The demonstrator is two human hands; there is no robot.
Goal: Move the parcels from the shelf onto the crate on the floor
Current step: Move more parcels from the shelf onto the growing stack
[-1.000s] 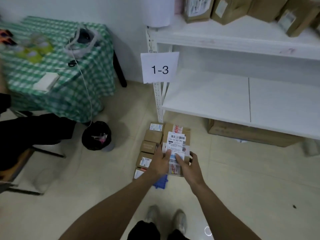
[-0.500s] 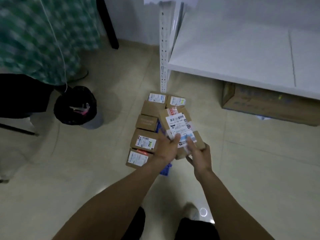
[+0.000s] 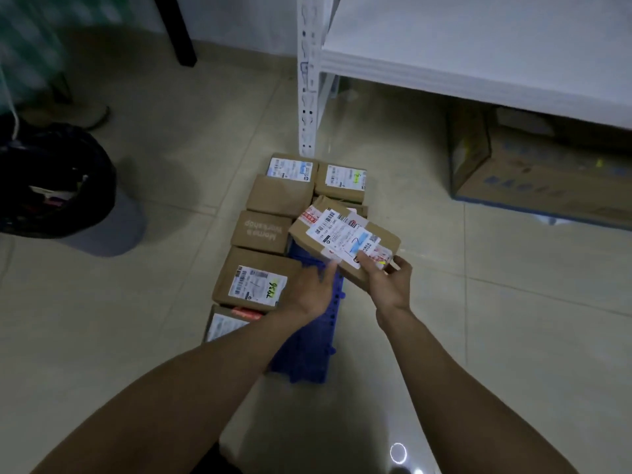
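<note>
parcel (image 3: 345,234) hangs tilted over the bare right side of the blue crate (image 3: 307,354), pinched by our right hand (image 3: 390,285); our left hand (image 3: 306,292) meets its near corner, fingers' grip unclear. several parcels (image 3: 260,285) already lie on the crate, so we judge the job well along.

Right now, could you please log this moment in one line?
parcel: over crate; right hand: grips it; left hand: at its edge; crate: partly filled

Dim, cool light fills the room, a small bright ring glares off the glossy floor (image 3: 513,354), and the green cloth (image 3: 30,42) at top left is blurred.
</note>
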